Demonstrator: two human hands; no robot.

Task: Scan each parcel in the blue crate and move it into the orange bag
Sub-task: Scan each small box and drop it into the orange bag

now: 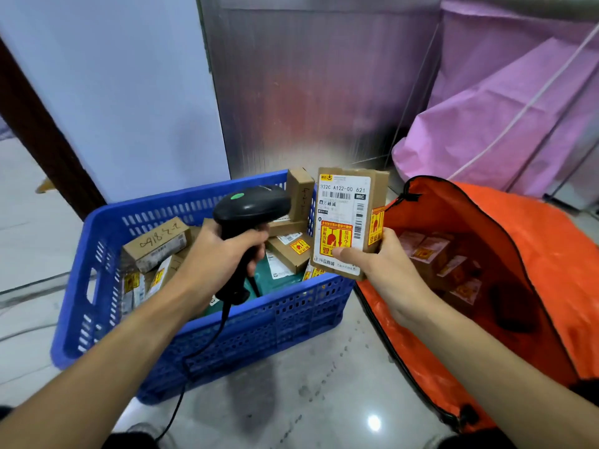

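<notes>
Scanning step, with the task seemingly well under way.

Grips the black barcode scanner (251,205) by its handle in the left hand (223,251), fingers curled round, nose turned right toward the parcel. Pinches a flat cardboard parcel (372,189) by its lower corner in the right hand (385,270), thumb on the printed face, fingers behind, label side toward the camera.

To scan well:
- Keep the thumb off the barcodes in the upper half and along the right edge of the shipping label (340,202).
- Turn that printed face round toward the scanner's window, apparently aimed past the label rather than squarely at it (angle hard to judge from above).
- Hold both steady, near but apart.
- Mind the cable (194,361) trailing down over the crate's near wall.

Holds the parcel raised over the right end of the blue crate (201,335), between the scanner and the orange bag (534,247), just right of the scanner's nose. Leaves more cardboard boxes (155,244) and a green mailer (280,273) in the crate, around and below the left hand. Shows several labelled boxes (444,257) lying inside the open bag, just right of the right hand and lower.
</notes>
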